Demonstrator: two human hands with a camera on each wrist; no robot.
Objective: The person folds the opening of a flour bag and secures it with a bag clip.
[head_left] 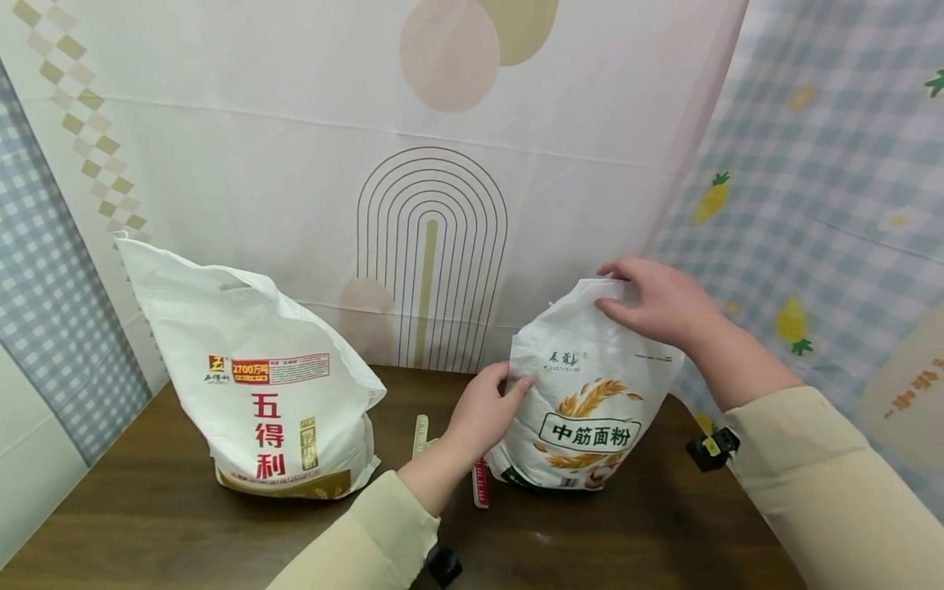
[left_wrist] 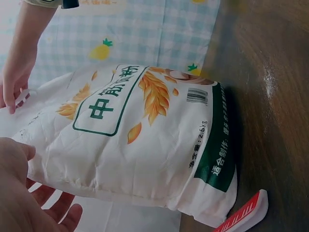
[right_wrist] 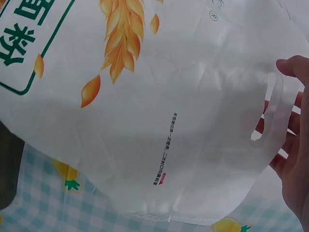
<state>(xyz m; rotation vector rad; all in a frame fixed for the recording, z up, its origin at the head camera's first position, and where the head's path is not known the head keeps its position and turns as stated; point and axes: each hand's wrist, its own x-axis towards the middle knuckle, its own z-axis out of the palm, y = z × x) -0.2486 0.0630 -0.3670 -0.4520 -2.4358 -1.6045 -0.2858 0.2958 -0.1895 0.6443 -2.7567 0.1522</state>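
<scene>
The flour bag (head_left: 590,401) with the wheat print stood upright on the wooden table (head_left: 147,508), right of a larger flour sack (head_left: 273,385). The right hand (head_left: 656,299) pinched the bag's folded top between thumb and curled fingers. The left hand (head_left: 487,414) lay with relaxed, nearly straight fingers against the bag's side, gripping nothing. A red-and-white clip (head_left: 480,483) lay just beside the bag's base.

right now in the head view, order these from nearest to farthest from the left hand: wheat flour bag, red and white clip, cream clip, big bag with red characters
1. wheat flour bag: the left hand touches its left side.
2. red and white clip: on the table just below the wrist.
3. cream clip: a little to the hand's left; close to the red one, hard to rank.
4. big bag with red characters: far left.
</scene>
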